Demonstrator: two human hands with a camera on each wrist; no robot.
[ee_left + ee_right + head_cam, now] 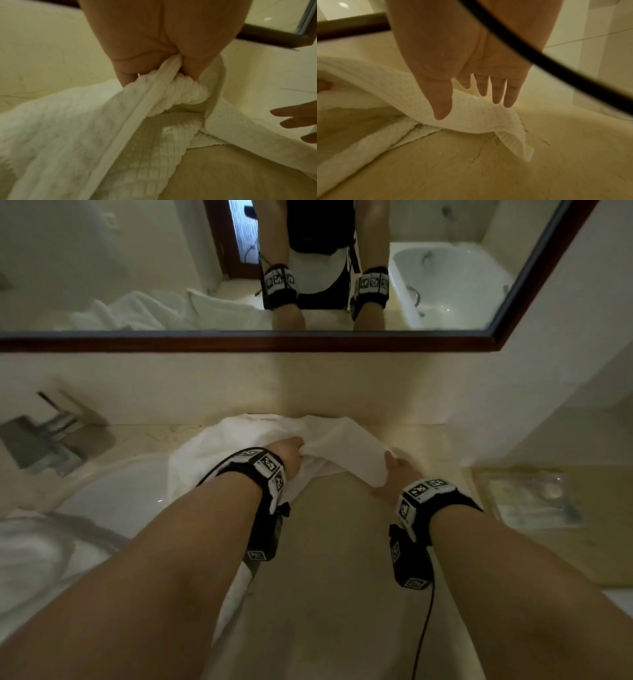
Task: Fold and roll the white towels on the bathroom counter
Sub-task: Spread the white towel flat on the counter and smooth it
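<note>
While left hand point(291, 451) bunches the white towel point(329, 440), right hand point(394, 474) (fingers straight) touches its edge.

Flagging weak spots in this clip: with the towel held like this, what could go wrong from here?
1. The left hand grips the white towel in a bunched wad, so a fold made from here would likely come out creased and uneven.
2. The right hand has straight fingers with only the border strip lying against them; that end may slip free if pulled.
3. Part of the towel drapes over the sink rim and could slide in.
</note>
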